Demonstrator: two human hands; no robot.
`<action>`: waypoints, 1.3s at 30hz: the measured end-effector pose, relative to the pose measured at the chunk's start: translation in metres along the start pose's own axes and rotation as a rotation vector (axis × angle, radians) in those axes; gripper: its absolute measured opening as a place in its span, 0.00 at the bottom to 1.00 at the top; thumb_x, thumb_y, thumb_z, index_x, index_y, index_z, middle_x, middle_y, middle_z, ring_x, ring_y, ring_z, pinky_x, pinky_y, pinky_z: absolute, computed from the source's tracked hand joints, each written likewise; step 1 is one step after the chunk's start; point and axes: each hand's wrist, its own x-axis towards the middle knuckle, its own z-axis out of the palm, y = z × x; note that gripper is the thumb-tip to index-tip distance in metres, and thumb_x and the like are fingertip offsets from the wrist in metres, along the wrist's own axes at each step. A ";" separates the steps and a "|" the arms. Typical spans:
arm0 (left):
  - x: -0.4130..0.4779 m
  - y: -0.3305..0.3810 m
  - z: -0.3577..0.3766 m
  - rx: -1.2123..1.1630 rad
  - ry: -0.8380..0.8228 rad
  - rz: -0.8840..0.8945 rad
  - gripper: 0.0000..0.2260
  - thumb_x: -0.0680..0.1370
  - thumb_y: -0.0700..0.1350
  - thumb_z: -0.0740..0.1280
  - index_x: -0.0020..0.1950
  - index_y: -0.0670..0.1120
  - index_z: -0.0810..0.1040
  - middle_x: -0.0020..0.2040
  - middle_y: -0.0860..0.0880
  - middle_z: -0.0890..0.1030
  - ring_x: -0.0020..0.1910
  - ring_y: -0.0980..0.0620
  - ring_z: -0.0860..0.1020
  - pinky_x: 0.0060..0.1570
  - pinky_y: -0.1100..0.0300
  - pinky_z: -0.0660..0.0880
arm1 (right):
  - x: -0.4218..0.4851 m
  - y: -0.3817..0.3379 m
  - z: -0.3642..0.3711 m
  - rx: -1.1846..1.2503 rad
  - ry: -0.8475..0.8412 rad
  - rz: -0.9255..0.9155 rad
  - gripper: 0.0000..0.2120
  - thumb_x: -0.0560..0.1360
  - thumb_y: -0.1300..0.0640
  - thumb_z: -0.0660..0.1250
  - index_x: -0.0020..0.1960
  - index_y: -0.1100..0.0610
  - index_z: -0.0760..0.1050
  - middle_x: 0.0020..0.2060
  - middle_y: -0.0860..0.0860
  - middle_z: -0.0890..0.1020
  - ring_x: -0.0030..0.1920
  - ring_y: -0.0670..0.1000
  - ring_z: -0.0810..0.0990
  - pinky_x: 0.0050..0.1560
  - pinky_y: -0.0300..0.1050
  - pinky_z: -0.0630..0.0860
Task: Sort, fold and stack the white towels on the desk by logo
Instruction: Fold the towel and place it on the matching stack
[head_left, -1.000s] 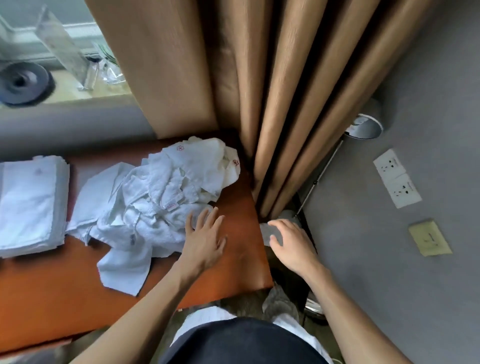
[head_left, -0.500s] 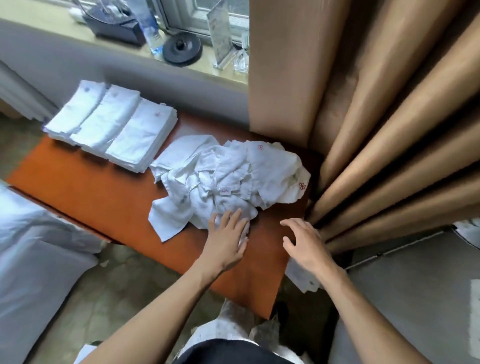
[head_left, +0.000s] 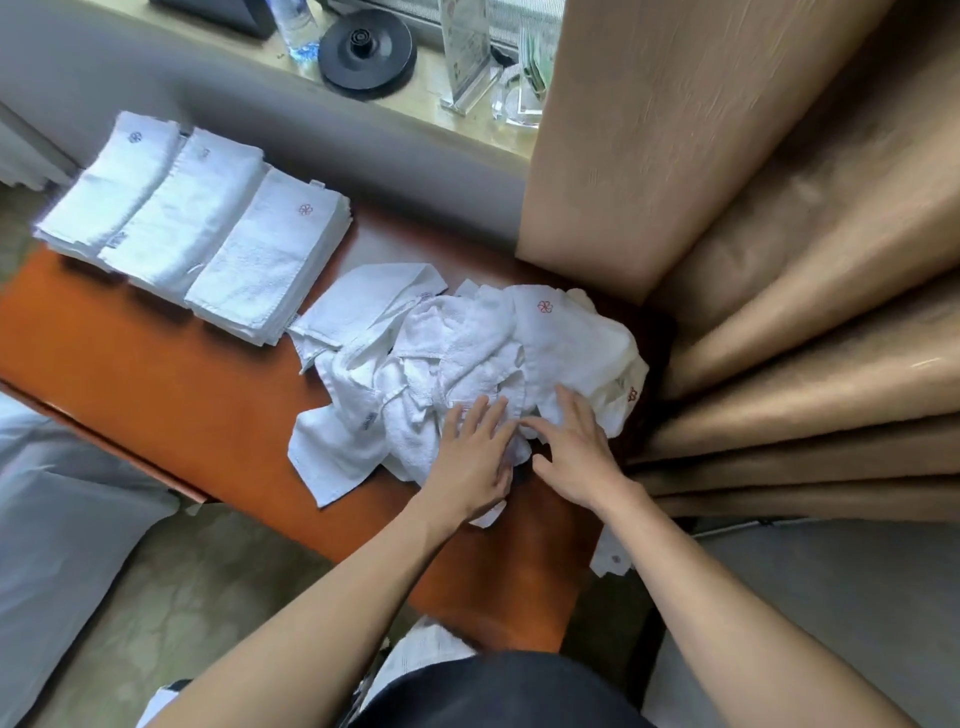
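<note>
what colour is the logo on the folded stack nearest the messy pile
Red: the logo is a small flower-like outline, clearest in the head view.

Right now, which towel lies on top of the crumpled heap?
A towel with a red flower logo lies on top, at the far right of the heap. Towels beneath it are mostly covered; most logos are hidden.

A pleated tan fabric curtain (head_left: 727, 208) fills the right. On the far beige window ledge (head_left: 441, 101) sit a flat round black plastic disc (head_left: 366, 49), a clear plastic bottle (head_left: 293, 26) to its left and a clear acrylic sign holder (head_left: 464, 52) to its right. Pale grey bedding (head_left: 62, 519) lies at the near left.
</note>
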 end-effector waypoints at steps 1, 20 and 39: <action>0.002 -0.002 0.001 -0.009 0.002 0.007 0.27 0.81 0.49 0.59 0.81 0.48 0.63 0.84 0.46 0.54 0.83 0.41 0.51 0.79 0.42 0.44 | 0.005 -0.001 0.004 -0.045 0.003 0.025 0.25 0.81 0.54 0.64 0.77 0.45 0.68 0.83 0.56 0.43 0.83 0.57 0.39 0.81 0.57 0.51; 0.013 0.004 -0.041 -0.257 0.143 0.177 0.30 0.78 0.39 0.65 0.79 0.55 0.67 0.81 0.40 0.57 0.79 0.41 0.57 0.72 0.45 0.60 | -0.058 -0.021 -0.008 0.177 0.546 -0.118 0.15 0.74 0.73 0.66 0.49 0.57 0.84 0.45 0.49 0.82 0.50 0.54 0.81 0.50 0.52 0.79; -0.062 0.092 -0.077 -0.384 0.522 0.029 0.03 0.82 0.44 0.64 0.56 0.49 0.75 0.41 0.50 0.81 0.39 0.46 0.79 0.37 0.51 0.73 | -0.195 0.057 -0.016 0.157 0.751 0.108 0.10 0.84 0.58 0.62 0.62 0.54 0.79 0.56 0.48 0.82 0.56 0.50 0.79 0.49 0.40 0.70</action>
